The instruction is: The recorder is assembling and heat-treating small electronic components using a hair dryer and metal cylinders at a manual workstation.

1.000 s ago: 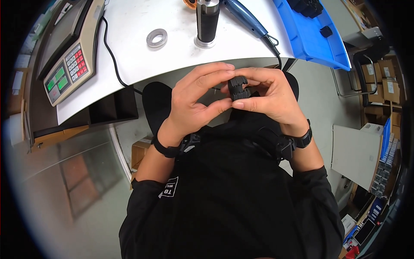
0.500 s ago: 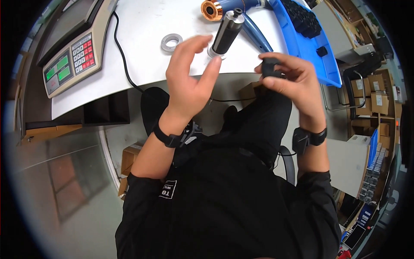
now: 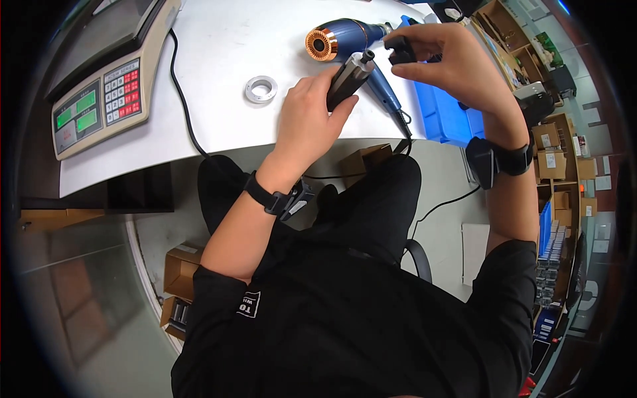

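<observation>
My left hand [image 3: 306,118] is wrapped round a black and silver cylinder [image 3: 348,82], which tilts with its top to the right. A small black knob sticks up from the cylinder's silver end; its lower end is hidden behind my fingers. Over the tray's near-left edge, my right hand [image 3: 458,63] pinches a small black notched piece [image 3: 400,52] between thumb and fingers. Thumb and fingertips cover part of that piece. A silver ring [image 3: 251,91] lies flat on the white table, left of my left hand.
A blue hair dryer [image 3: 348,38] with a copper-coloured end lies behind the cylinder. The blue tray [image 3: 434,116] stands at the right, partly hidden by my right arm. At the left is a scale with a keypad [image 3: 122,95], its black cable [image 3: 182,93] crossing the white table [image 3: 219,46].
My left hand has closed on the cylinder, which leans further over. My right hand has moved up and away with the black piece, toward the tray. The whole view has shifted slightly.
</observation>
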A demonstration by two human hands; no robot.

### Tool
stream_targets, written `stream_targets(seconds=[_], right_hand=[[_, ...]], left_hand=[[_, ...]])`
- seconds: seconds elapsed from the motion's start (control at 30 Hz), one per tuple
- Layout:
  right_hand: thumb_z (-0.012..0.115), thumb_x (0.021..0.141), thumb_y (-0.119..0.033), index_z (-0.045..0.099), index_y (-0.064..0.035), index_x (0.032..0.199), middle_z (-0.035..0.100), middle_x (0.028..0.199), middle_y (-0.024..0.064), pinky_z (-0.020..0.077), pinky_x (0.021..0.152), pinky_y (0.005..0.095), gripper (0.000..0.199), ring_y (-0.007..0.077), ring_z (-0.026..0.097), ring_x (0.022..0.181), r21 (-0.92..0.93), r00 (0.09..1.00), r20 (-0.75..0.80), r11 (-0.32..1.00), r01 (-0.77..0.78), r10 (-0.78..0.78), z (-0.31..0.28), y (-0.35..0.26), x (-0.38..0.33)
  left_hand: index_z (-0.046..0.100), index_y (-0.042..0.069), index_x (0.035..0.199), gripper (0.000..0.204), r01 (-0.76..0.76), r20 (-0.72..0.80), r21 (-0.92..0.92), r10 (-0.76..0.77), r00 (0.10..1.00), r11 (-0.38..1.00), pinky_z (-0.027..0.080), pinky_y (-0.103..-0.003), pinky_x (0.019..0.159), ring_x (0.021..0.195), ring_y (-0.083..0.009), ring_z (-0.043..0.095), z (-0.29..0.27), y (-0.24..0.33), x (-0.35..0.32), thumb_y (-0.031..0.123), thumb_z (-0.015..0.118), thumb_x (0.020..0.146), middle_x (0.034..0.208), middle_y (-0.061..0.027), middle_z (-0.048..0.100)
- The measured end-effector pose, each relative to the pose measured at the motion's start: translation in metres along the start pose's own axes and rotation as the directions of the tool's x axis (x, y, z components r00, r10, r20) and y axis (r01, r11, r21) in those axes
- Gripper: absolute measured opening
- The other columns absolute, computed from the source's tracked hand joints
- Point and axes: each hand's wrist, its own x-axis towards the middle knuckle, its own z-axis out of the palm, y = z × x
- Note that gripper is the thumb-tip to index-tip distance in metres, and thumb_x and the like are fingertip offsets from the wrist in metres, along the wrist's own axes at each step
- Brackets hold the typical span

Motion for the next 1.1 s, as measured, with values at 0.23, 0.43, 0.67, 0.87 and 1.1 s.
stream_targets(seconds=[0.23,0.43,0.67,0.87,1.1], right_hand=[[0.084,0.079,-0.009,0.073,0.0045,0.116,0.073,0.086,0.0095,0.0543,0.076,0.0243,0.041,0.0122,0.067,0.077,-0.033,0.973,0.224,0.997,0.067,-0.058,0.004,-0.006,0.039],[0.085,0.079,-0.012,0.074,0.0044,0.112,0.073,0.085,0.0099,0.0554,0.074,0.0253,0.039,0.0137,0.068,0.074,-0.135,0.945,0.322,0.991,-0.018,0.061,0.003,-0.02,0.05],[0.088,0.077,-0.02,0.076,0.004,0.11,0.071,0.081,0.0083,0.0537,0.07,0.0247,0.042,0.0138,0.066,0.07,-0.05,0.942,0.318,0.991,0.124,-0.102,0.008,-0.019,0.054],[0.088,0.078,-0.015,0.076,0.0014,0.112,0.071,0.082,0.0083,0.0559,0.072,0.0259,0.04,0.0144,0.067,0.07,-0.185,0.932,0.363,0.979,0.09,-0.017,0.006,-0.013,0.053],[0.088,0.076,-0.011,0.077,-0.0009,0.111,0.067,0.074,0.0051,0.0498,0.063,0.0259,0.038,0.0132,0.06,0.064,-0.224,0.925,0.373,0.975,0.015,0.072,0.009,-0.022,0.056]], left_hand=[[0.062,0.001,0.126,0.044,0.005,0.034,-0.025,-0.004,0.999,1.0,0.053,-0.046,0.082,0.095,-0.0377,0.067,-0.006,0.002,0.0,0.022,0.075,0.09,0.1,-0.0194,0.07],[0.062,0.0,0.125,0.043,-0.037,0.0,-0.044,0.037,0.999,0.998,0.053,-0.045,0.081,0.095,-0.0371,0.067,-0.003,-0.003,0.0,0.022,0.075,0.09,0.099,-0.0189,0.07],[0.063,0.0,0.124,0.042,-0.092,-0.025,-0.039,0.091,0.996,0.995,0.053,-0.045,0.08,0.094,-0.0363,0.067,-0.004,-0.005,0.0,0.023,0.075,0.091,0.097,-0.0185,0.071],[0.062,-0.001,0.124,0.042,-0.081,-0.007,-0.054,0.081,0.997,0.995,0.053,-0.045,0.08,0.094,-0.036,0.067,-0.005,-0.005,0.002,0.023,0.075,0.091,0.097,-0.0185,0.071],[0.062,-0.001,0.124,0.042,-0.054,0.005,-0.051,0.054,0.999,0.997,0.053,-0.045,0.08,0.094,-0.036,0.067,-0.007,-0.005,0.001,0.022,0.074,0.092,0.097,-0.0183,0.071]])
